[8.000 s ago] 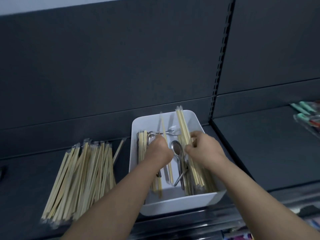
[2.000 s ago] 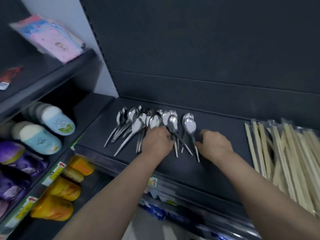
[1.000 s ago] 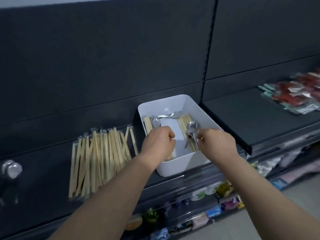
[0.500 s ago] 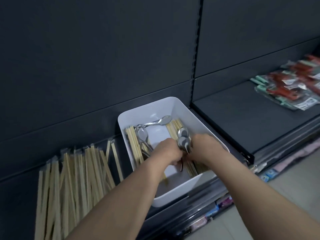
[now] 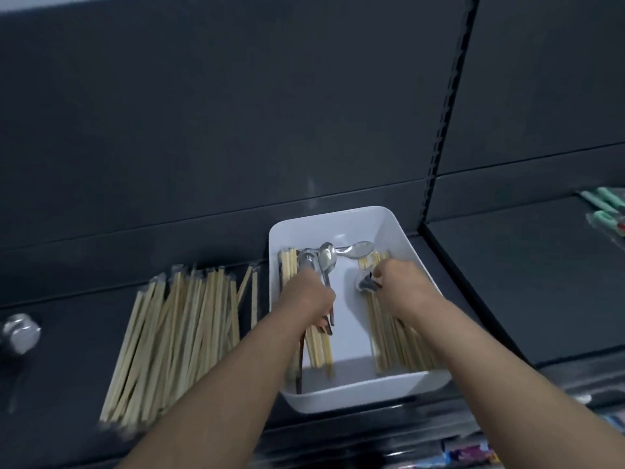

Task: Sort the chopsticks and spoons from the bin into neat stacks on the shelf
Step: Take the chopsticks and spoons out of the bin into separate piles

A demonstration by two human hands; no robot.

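A white bin (image 5: 389, 225) sits on the dark shelf (image 5: 67, 333). Inside lie two bundles of wrapped wooden chopsticks, one on the left (image 5: 287, 265) and one on the right (image 5: 392, 346), plus a loose steel spoon (image 5: 358, 249) near the back. My left hand (image 5: 309, 297) is inside the bin and grips a few spoons (image 5: 326, 260) by their handles, bowls pointing away. My right hand (image 5: 402, 287) pinches another spoon (image 5: 365, 284) over the right bundle. A stack of wrapped chopsticks (image 5: 179, 336) lies on the shelf left of the bin.
A shiny spoon bowl (image 5: 20, 331) shows at the far left of the shelf. A slotted upright (image 5: 446, 96) divides this bay from the neighbouring shelf (image 5: 524, 272), where green-handled packaged goods (image 5: 605, 208) lie at the right edge.
Earlier both hands laid spoons in a row on the shelf, then returned to the bin. In the last half second my hands parted, each lifting spoons off the chopsticks.
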